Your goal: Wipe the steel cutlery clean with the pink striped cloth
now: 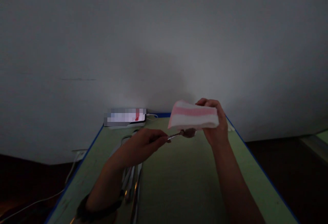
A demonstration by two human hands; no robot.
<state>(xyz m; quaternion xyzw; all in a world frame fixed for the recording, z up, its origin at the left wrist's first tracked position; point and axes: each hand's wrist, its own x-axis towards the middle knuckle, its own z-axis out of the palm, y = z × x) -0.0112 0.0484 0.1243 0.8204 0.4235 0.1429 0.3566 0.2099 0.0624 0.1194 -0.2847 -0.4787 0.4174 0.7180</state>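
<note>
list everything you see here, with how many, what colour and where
cloth: one, pink and white striped, in the right hand, above the spoon bowl
spoon: one, silvery, in the left hand
metal utensils: several, exact count unclear, silvery, table's left side
lit device: one, bright screen, far left table corner
short cable: one, white, at the device's right end
long cord: one, white, left of the table
table: one, pale green, blue edge, below the hands
wall: one, grey, behind the table
wristband: one, black, left wrist
left hand: one, bare, centre
right hand: one, bare, right of centre
</note>
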